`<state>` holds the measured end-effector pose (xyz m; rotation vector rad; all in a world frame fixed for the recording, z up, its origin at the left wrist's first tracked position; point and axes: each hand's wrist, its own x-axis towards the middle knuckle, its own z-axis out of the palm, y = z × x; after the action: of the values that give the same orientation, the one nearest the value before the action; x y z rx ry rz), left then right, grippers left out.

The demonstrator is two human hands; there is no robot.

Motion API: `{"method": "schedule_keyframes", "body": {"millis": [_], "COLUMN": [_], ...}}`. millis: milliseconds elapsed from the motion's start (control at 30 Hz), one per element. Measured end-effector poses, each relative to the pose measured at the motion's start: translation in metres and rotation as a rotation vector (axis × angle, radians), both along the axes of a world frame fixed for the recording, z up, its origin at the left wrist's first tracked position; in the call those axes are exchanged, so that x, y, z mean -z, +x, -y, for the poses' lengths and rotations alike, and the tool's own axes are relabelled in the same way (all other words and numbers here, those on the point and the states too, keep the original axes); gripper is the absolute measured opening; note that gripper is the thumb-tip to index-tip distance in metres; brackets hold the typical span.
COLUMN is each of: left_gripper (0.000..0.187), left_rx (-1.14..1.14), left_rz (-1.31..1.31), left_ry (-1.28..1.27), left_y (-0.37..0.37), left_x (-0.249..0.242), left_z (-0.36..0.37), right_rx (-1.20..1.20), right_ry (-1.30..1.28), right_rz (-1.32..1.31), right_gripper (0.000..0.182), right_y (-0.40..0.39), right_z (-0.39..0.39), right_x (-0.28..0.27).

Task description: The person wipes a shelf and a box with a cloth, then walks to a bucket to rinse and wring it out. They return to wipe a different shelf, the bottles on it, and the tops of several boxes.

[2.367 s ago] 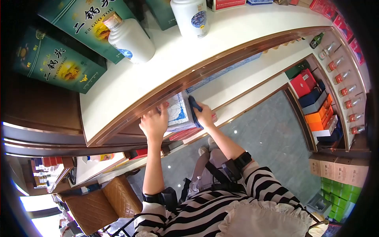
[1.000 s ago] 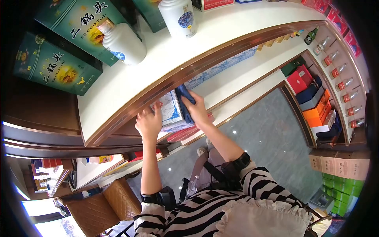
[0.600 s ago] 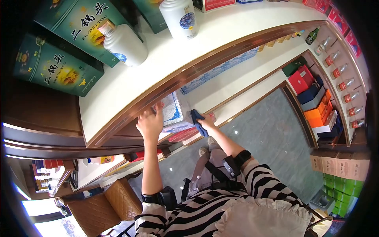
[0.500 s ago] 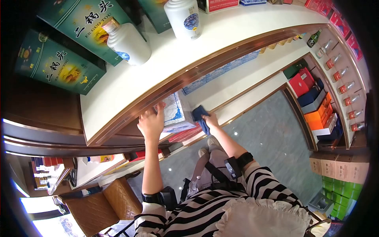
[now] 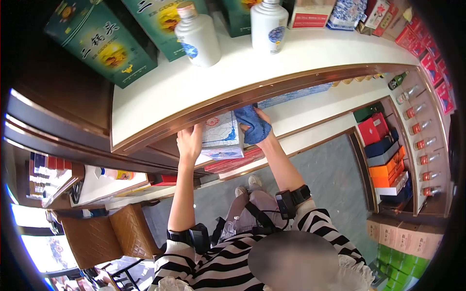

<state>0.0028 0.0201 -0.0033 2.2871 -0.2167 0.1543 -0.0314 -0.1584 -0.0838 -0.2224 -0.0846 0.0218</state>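
Below the brown front edge of the upper white shelf stands a blue-and-white patterned box (image 5: 222, 138). My left hand (image 5: 189, 141) is at the box's left side, its fingers partly hidden behind the box and the shelf edge, and appears to grip it. On the box's right side lies a dark blue cloth (image 5: 254, 125), bunched against the surface. My right hand (image 5: 262, 127) holds this cloth, which covers part of the fingers.
White bottles (image 5: 198, 36) and green boxes (image 5: 104, 43) stand on the upper shelf (image 5: 160, 92) above my hands. Small bottles (image 5: 421, 126) line the right side, near orange boxes (image 5: 388, 167). A brown chair (image 5: 92, 240) is at lower left.
My right hand has moved up with the cloth, from beside the box onto its right side. The box shows more fully, and the whole view has shifted.
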Motion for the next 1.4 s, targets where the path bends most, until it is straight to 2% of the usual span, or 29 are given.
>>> {"method": "schedule_keyframes", "body": {"millis": [33, 67, 133, 167, 233, 333, 400, 467, 500, 533, 600, 667, 700, 733, 800, 833, 967, 1033, 1067, 1133, 1167, 1200, 1267, 1300, 1333, 1400], "left_gripper": [0.051, 0.051, 0.068, 0.068, 0.088, 0.096, 0.091, 0.085, 0.080, 0.082, 0.081, 0.083, 0.084, 0.084, 0.102, 0.107, 0.109, 0.110, 0.110, 0.088, 0.086, 0.110, 0.109, 0.106, 0.103, 0.097], "left_rx": [0.114, 0.096, 0.415, 0.401, 0.545, 0.466, 0.371, 0.049, -0.072, -0.186, -0.221, -0.089, 0.021, 0.016, 0.106, 0.082, 0.107, 0.086, 0.089, 0.111, 0.112, 0.237, 0.310, 0.356, 0.342, 0.395], "left_rz": [-0.132, -0.135, -0.115, -0.114, -0.182, -0.081, -0.108, -0.108, -0.073, -0.197, -0.337, -0.313, -0.355, -0.355, -0.214, -0.174, -0.127, -0.189, -0.193, -0.164, -0.129, -0.285, -0.422, -0.386, -0.468, -0.484], "left_ry": [-0.086, -0.091, -0.204, -0.206, -0.422, -0.328, -0.430, -0.431, -0.546, -0.595, -0.724, -0.655, -0.882, -0.885, -0.646, -0.658, -0.644, -0.634, -0.634, -0.699, -0.639, -0.726, -0.709, -0.669, -0.688, -0.623], "left_y": [0.001, 0.002, 0.002, 0.000, -0.009, -0.014, -0.020, -0.036, -0.046, -0.062, -0.067, -0.081, -0.089, -0.088, -0.081, -0.079, -0.075, -0.070, -0.068, -0.065, -0.063, -0.057, -0.046, -0.043, -0.044, -0.032], "left_x": [-0.004, 0.002, 0.013, 0.018, 0.019, 0.041, 0.064, 0.078, 0.097, 0.083, 0.120, 0.105, 0.073, 0.082, 0.098, 0.099, 0.092, 0.093, 0.094, 0.088, 0.085, 0.077, 0.087, 0.076, 0.058, 0.062], "left_z": [-0.008, -0.015, -0.026, -0.032, -0.038, -0.044, -0.044, -0.038, -0.030, -0.020, -0.009, 0.007, 0.016, 0.019, 0.024, 0.027, 0.023, 0.014, 0.011, 0.004, -0.001, -0.007, -0.025, -0.031, -0.035, -0.050], "right_rx": [0.002, 0.005, -0.022, -0.006, 0.025, 0.035, 0.026, 0.086, 0.071, 0.065, 0.078, 0.055, 0.036, 0.032, 0.010, 0.030, 0.054, -0.049, -0.046, -0.044, -0.067, -0.061, -0.121, -0.164, -0.147, -0.217], "right_ry": [0.030, 0.066, 0.039, 0.034, 0.028, -0.045, -0.072, -0.106, -0.106, -0.108, -0.080, -0.077, -0.067, -0.070, -0.032, -0.007, -0.040, 0.069, 0.069, 0.121, 0.096, 0.097, 0.141, 0.166, 0.272, 0.414], "right_rz": [0.017, 0.030, 0.093, 0.054, -0.010, 0.019, 0.073, -0.139, -0.139, -0.142, -0.138, -0.134, -0.126, -0.128, -0.072, -0.098, -0.119, -0.035, -0.037, -0.095, -0.052, -0.054, -0.012, -0.025, -0.085, -0.066], "right_gripper": [0.027, 0.029, 0.032, 0.032, 0.030, 0.029, 0.030, 0.029, 0.028, 0.028, 0.029, 0.028, 0.028, 0.028, 0.027, 0.026, 0.026, 0.025, 0.025, 0.024, 0.025, 0.025, 0.027, 0.028, 0.029, 0.029], "right_y": [0.002, 0.003, 0.004, 0.005, 0.002, 0.004, 0.007, 0.005, 0.006, 0.007, 0.011, 0.012, 0.013, 0.014, 0.017, 0.014, 0.005, -0.001, -0.007, -0.021, -0.024, -0.028, -0.038, -0.041, -0.050, -0.055], "right_z": [0.000, -0.001, -0.001, -0.001, -0.003, 0.002, 0.003, 0.001, 0.002, 0.003, 0.003, 0.005, 0.005, 0.006, 0.006, 0.005, 0.008, 0.010, 0.009, 0.004, 0.004, 0.003, -0.004, -0.008, -0.019, -0.030], "right_x": [0.002, 0.005, 0.009, 0.010, 0.003, 0.013, 0.015, 0.009, 0.015, 0.020, 0.029, 0.034, 0.036, 0.038, 0.035, 0.031, 0.024, 0.026, 0.029, 0.028, 0.038, 0.042, 0.048, 0.050, 0.036, 0.039]}}
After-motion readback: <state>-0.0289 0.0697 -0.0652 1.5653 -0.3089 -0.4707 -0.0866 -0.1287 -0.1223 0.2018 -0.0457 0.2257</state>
